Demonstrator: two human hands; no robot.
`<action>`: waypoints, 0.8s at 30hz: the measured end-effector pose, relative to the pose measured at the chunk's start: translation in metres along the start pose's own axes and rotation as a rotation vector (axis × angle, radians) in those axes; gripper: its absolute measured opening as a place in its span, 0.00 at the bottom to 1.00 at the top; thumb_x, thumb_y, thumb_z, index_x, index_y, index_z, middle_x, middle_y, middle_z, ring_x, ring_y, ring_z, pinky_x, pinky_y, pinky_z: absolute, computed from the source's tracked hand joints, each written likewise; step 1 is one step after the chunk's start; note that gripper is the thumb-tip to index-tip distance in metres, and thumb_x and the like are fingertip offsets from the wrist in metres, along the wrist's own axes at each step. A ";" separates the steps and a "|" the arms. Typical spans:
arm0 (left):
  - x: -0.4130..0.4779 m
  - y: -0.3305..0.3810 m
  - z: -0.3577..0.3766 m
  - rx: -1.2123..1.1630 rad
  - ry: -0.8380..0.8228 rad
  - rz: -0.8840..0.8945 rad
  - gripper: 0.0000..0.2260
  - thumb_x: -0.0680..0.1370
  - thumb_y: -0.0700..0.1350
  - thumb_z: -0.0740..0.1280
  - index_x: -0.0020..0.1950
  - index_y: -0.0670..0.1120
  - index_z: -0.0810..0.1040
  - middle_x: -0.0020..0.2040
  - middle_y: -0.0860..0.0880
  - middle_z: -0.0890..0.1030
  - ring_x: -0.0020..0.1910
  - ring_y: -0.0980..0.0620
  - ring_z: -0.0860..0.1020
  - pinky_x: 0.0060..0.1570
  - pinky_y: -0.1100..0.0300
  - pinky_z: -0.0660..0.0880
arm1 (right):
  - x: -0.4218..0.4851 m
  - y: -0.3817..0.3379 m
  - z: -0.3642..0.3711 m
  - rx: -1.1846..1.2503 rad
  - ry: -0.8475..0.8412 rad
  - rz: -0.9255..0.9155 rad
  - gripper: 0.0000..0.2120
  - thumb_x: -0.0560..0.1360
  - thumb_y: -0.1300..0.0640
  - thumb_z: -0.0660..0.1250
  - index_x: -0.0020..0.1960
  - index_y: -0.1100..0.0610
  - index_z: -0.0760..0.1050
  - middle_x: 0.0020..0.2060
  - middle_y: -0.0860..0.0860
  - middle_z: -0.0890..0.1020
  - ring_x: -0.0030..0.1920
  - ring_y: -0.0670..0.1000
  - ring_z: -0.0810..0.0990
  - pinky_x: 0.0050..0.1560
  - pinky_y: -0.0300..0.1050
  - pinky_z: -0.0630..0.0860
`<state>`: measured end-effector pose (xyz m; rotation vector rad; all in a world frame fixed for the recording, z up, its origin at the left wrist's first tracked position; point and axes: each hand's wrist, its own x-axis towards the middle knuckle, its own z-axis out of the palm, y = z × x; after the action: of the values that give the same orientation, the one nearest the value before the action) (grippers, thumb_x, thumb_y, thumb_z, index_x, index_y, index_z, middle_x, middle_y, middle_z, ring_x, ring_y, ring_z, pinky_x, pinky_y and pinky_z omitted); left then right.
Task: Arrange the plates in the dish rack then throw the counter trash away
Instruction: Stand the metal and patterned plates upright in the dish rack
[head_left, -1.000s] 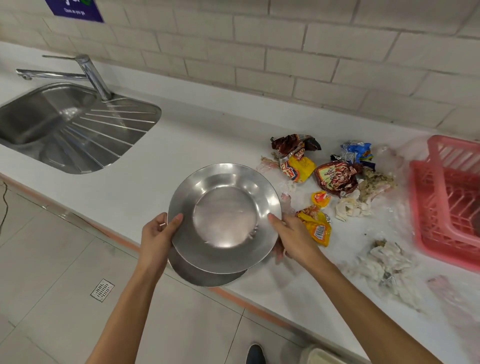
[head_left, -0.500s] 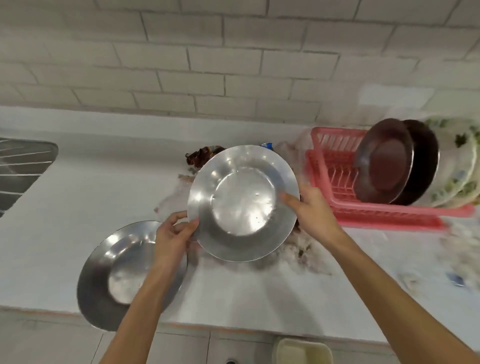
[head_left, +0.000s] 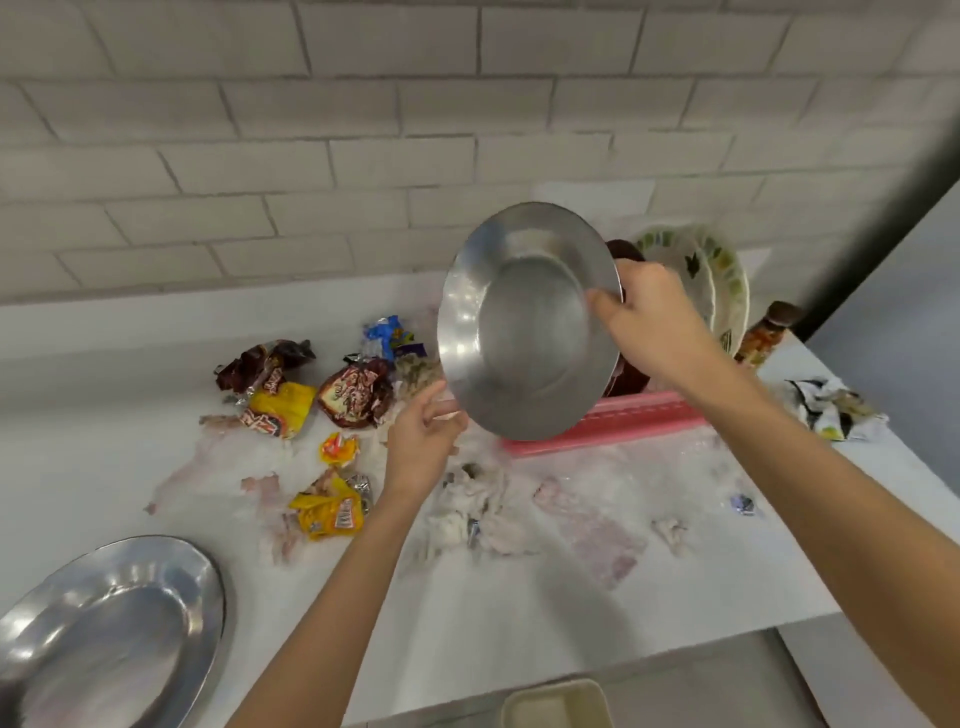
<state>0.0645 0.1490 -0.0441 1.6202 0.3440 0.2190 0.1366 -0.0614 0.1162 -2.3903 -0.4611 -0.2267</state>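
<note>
Steel plate (head_left: 524, 332) is tilted up in the air, over the near edge of the pink dish rack (head_left: 613, 421). Right hand (head_left: 654, 317) pinches its right rim, thumb on the face. Left hand (head_left: 423, 441) is at the lower-left rim with fingers loosely spread; contact unclear. Patterned plates (head_left: 722, 280) stand in the rack behind. Wrappers (head_left: 353, 395) are scattered on the bench (head_left: 104, 415) to the left. Second steel plate (head_left: 109, 634) lies at the near-left edge.
</note>
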 end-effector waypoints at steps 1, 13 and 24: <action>0.003 -0.001 0.011 0.074 -0.004 0.065 0.20 0.76 0.38 0.69 0.67 0.48 0.75 0.53 0.54 0.82 0.51 0.50 0.82 0.48 0.56 0.80 | 0.003 0.002 -0.009 -0.022 0.020 -0.006 0.09 0.77 0.61 0.60 0.39 0.63 0.73 0.33 0.57 0.77 0.33 0.54 0.75 0.27 0.37 0.67; 0.018 -0.030 0.077 0.859 -0.273 0.529 0.18 0.81 0.49 0.63 0.71 0.50 0.73 0.70 0.52 0.74 0.76 0.51 0.61 0.72 0.46 0.62 | 0.052 0.021 -0.035 -0.380 0.029 -0.051 0.05 0.77 0.66 0.56 0.50 0.65 0.69 0.39 0.59 0.72 0.32 0.61 0.73 0.32 0.51 0.71; 0.022 -0.037 0.083 0.773 -0.191 0.525 0.16 0.81 0.39 0.62 0.67 0.50 0.77 0.63 0.51 0.80 0.73 0.50 0.66 0.66 0.43 0.69 | 0.069 0.030 0.013 -0.526 -0.148 -0.020 0.09 0.75 0.69 0.60 0.54 0.68 0.72 0.49 0.63 0.78 0.52 0.66 0.78 0.40 0.50 0.68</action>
<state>0.1099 0.0810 -0.0891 2.4620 -0.1879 0.3497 0.2121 -0.0561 0.1079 -2.9324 -0.5454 -0.1979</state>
